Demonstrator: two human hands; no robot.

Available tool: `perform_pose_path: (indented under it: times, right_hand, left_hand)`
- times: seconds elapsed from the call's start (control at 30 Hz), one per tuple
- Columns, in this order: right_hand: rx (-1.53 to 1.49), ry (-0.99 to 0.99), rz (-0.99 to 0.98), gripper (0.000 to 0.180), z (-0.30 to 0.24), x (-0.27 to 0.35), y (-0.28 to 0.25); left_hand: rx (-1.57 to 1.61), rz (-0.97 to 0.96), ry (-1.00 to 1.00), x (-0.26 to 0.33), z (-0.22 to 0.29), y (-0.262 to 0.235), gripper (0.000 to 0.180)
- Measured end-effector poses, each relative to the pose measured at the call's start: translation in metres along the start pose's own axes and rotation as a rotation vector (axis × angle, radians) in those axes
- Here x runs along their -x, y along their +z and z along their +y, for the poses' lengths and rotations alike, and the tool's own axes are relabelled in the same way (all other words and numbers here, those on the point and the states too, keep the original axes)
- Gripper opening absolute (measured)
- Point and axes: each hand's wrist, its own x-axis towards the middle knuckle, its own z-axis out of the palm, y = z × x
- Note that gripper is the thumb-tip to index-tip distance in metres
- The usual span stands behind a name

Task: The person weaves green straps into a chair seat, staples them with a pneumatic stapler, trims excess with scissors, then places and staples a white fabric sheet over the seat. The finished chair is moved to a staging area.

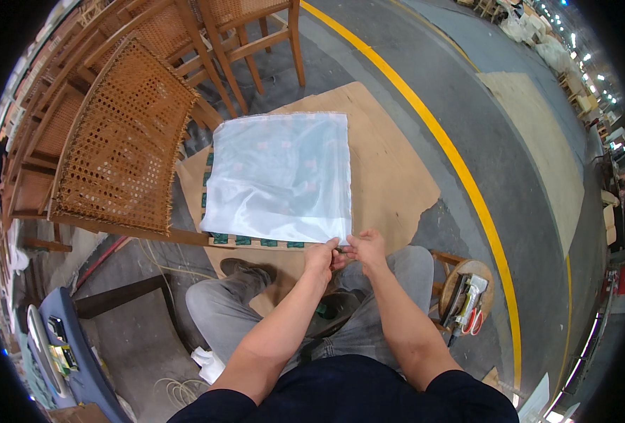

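Note:
A thin white fabric sheet (281, 176) is spread over a chair seat frame. Green webbing (221, 238) shows past its left and near edges. The chair's woven cane back (124, 137) rises to the left of the seat. At the sheet's near right corner, my left hand (321, 258) has its fingers closed on the fabric edge. Close beside it, my right hand (366, 250) pinches the same corner between thumb and fingers. The fingertips partly cover what lies between them.
Brown cardboard (390, 162) lies beneath the chair. More wooden chairs (245, 35) crowd the far left. To my right, a round stool (476, 282) carries scissors (472, 321) and other tools. A dark seat (136, 331) stands at near left. A yellow line (460, 158) curves along the floor.

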Motion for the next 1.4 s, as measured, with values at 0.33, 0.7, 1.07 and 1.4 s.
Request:
perform_pose_path:
  times: [0.33,0.7,1.07,1.4]
  right_hand:
    - [0.898,-0.765,-0.016,0.032,0.003,0.019,-0.034]
    - [0.794,-0.771,0.098,0.038,0.007,0.034,-0.006]
    - [0.929,-0.842,0.074,0.012,0.009,0.025,-0.005]
    - [0.907,-0.864,0.031,0.007,0.014,0.018,-0.01]
  left_hand:
    - [0.062,0.058,0.05,0.006,-0.005,0.005,0.02]
    - [0.198,0.035,0.013,0.0,-0.008,0.003,0.022]
    - [0.135,0.013,0.032,-0.002,-0.009,0.003,0.026]
    - [0.309,0.149,0.095,-0.007,0.06,-0.067,0.025]
